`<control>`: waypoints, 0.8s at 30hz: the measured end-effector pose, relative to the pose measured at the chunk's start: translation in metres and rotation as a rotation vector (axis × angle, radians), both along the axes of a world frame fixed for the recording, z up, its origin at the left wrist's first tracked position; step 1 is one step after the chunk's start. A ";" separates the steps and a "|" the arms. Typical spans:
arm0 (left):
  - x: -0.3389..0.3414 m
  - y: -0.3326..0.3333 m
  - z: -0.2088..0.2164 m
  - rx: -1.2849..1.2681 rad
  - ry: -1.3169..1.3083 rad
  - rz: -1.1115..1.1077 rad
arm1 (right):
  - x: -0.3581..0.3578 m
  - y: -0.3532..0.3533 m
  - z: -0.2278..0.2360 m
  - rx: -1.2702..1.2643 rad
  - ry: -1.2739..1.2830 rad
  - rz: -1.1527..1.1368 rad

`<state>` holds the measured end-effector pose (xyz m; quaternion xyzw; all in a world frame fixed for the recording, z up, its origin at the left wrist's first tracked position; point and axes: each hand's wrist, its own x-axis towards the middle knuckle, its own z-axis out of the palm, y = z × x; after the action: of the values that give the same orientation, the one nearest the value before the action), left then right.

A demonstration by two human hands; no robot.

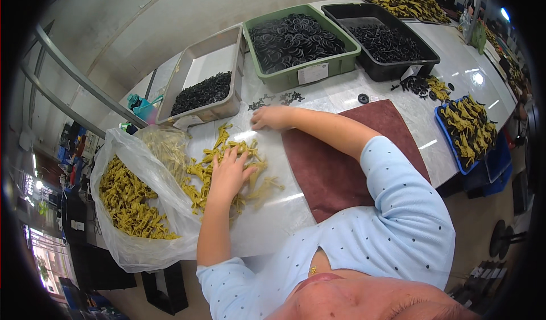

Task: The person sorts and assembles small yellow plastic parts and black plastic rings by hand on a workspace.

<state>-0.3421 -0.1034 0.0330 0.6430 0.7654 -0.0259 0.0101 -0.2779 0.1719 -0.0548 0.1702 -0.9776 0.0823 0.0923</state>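
My left hand (228,175) lies over a loose pile of yellow figure-shaped plastic pieces (197,172), its fingers spread and touching them. Several pieces right of that hand are blurred. Farther off, my right hand (274,117) reaches across to the left, low over the table, fingers stretched and apart; nothing shows in them. Just beyond its fingers lie small black plastic parts (276,100). Left of the pile stands an open clear plastic bag (116,249) with many more yellow pieces (128,197) in it.
Along the back stand a grey tub (238,64), a green tub (278,81) and a black tub (378,69), each with black parts. A maroon cloth (352,166) covers the table's front middle. At right is a blue tray (443,124) of yellow-and-black pieces; a teal bottle (142,108) stands at left.
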 end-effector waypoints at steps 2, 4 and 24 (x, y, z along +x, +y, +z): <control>0.006 -0.022 0.014 0.160 -0.073 -0.015 | 0.019 0.024 -0.010 -0.202 0.077 -0.202; 0.015 -0.046 0.033 0.221 -0.078 0.026 | 0.021 0.044 -0.011 -0.305 0.140 -0.349; 0.013 -0.145 0.007 0.617 -0.332 0.465 | 0.069 0.050 -0.018 -0.389 0.134 -0.652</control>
<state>-0.3287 -0.2483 0.0398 0.4213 0.8500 0.3115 -0.0542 -0.2087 0.2215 -0.0725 -0.1655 -0.9383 0.2212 0.2079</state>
